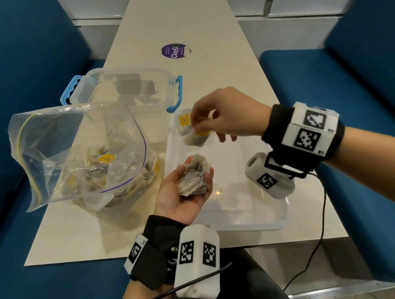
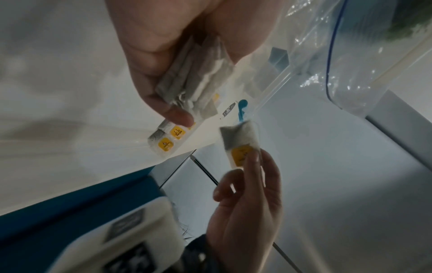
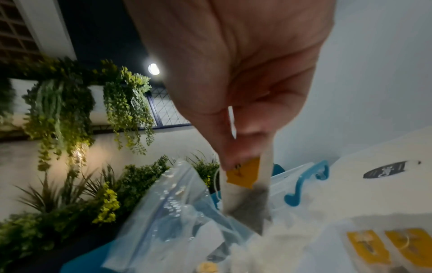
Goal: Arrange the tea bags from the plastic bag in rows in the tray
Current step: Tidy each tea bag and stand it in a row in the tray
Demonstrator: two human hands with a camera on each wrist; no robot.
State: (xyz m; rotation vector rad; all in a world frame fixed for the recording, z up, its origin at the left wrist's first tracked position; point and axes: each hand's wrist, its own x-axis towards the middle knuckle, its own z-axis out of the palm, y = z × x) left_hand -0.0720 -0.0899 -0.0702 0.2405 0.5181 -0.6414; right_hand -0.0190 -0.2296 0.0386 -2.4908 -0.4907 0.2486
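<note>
The right hand pinches one tea bag by its yellow-tag end between thumb and fingertips, hanging it over the far corner of the tray. The left hand lies palm up over the tray's near left side, fingers loosely curled round a bundle of tea bags. That loose hold could spill bags into the tray in a heap; the hanging bag's string might snag or swing it crooked against the placed tea bags, two side by side. The plastic bag stands open with many bags left inside. The clear box behind holds something unclear
</note>
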